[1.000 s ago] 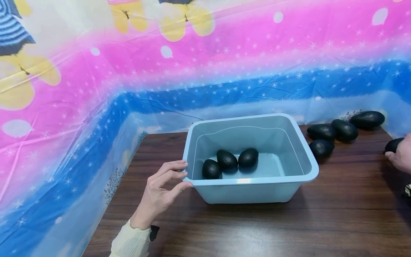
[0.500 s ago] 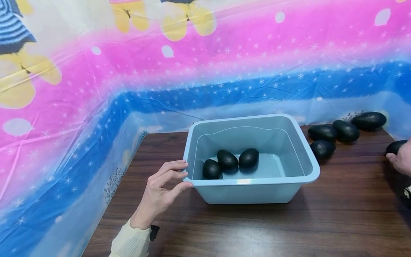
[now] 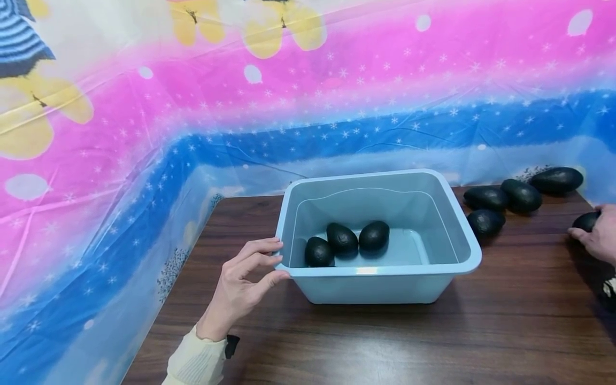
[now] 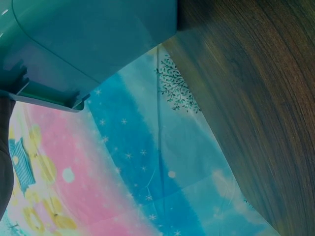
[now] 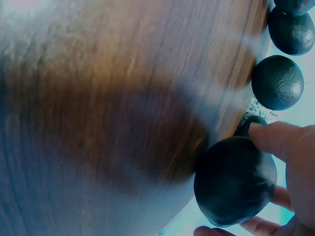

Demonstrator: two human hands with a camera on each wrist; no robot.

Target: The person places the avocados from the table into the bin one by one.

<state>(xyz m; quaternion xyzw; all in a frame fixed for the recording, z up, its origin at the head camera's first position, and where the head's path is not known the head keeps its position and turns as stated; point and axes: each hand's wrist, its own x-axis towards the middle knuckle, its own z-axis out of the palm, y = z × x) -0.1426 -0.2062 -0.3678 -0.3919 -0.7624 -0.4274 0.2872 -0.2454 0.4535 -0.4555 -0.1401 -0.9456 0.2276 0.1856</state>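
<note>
My left hand [image 3: 245,286] holds the front-left corner of a light blue plastic bin [image 3: 370,289], with thumb and fingers on its rim. Inside the bin, three dark avocados [image 3: 342,240] lie together toward the left. At the right edge of the head view, my right hand [image 3: 602,235] grips another avocado [image 3: 584,221]. In the right wrist view the thumb lies on this avocado [image 5: 234,182] and other fingers curl under it. Only a sliver of the left hand [image 4: 5,157] shows in the left wrist view, beside the bin [image 4: 113,34].
Several loose avocados [image 3: 522,195] lie on the dark wood table [image 3: 375,342] between the bin and the right hand, near the back edge. A patterned pink and blue cloth [image 3: 308,101] hangs around the table's back and left sides.
My right hand has shifted slightly left with the avocado, and more of the hand shows. The left hand stays on the bin's corner. The view has shifted a little.
</note>
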